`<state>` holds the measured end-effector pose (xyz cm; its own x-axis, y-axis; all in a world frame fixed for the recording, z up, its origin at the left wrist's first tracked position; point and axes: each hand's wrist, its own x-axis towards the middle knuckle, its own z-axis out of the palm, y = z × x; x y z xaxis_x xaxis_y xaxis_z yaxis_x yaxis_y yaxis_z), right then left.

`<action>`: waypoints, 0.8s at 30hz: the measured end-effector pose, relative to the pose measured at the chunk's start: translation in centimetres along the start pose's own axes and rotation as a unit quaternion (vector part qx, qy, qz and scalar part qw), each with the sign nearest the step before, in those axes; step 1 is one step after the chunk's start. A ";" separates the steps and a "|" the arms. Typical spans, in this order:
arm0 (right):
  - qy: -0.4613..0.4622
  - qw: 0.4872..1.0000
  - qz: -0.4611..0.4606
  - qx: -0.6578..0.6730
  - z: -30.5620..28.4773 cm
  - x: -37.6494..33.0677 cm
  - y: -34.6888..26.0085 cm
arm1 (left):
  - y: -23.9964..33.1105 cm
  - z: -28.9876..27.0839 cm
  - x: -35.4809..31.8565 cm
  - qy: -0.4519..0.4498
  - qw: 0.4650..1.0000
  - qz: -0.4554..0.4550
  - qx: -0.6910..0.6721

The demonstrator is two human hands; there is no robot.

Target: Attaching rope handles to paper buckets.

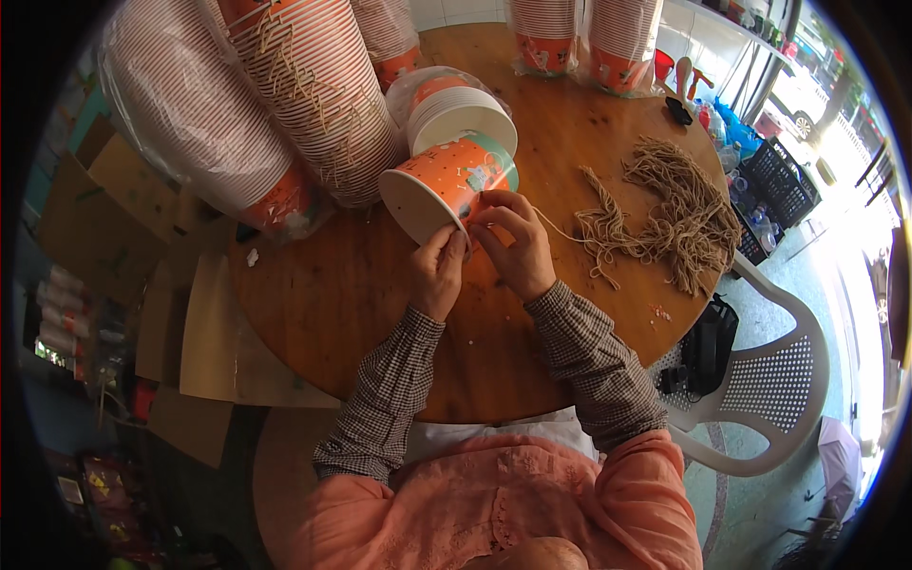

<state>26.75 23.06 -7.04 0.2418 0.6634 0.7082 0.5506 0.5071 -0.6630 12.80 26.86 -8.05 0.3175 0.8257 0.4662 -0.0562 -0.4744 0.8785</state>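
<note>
An orange paper bucket (439, 177) with a green base band and printed figures lies tilted on its side above the table, its open mouth facing the lower left. At the bucket's rim, the thumb and fingers of my left hand (437, 273) are pinched together. My right hand (518, 249) is closed in a pinch against the bucket's printed side, close to my left fingertips. A thin cord (560, 229) runs from behind my right hand to a loose heap of tan cords (679, 217) on the right. My fingers hide the cord's end.
Tall stacks of nested buckets (313, 85) crowd the left, one draped with cords. More white nested buckets (467, 121) lie behind my bucket. Two wrapped stacks (622, 47) stand at the back. A plastic chair (774, 380) sits right of the round wooden table (380, 323); cardboard boxes (214, 328) are left.
</note>
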 end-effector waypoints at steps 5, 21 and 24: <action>-0.001 1.000 -0.015 -0.022 -0.1 0.1 -0.1 | -0.4 -0.2 0.1 0.010 1.000 -0.004 -0.010; -0.032 0.999 -0.003 -0.014 -0.1 0.0 -0.3 | -1.2 -0.2 0.6 0.064 0.997 0.002 -0.038; -0.035 0.999 -0.007 -0.009 0.0 0.0 -0.2 | -1.7 -0.5 0.6 0.048 0.998 -0.006 -0.031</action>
<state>26.64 22.92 -6.88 0.1773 0.6940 0.6978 0.5686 0.5065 -0.6482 12.60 28.26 -9.19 0.2258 0.8578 0.4616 -0.1133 -0.4475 0.8871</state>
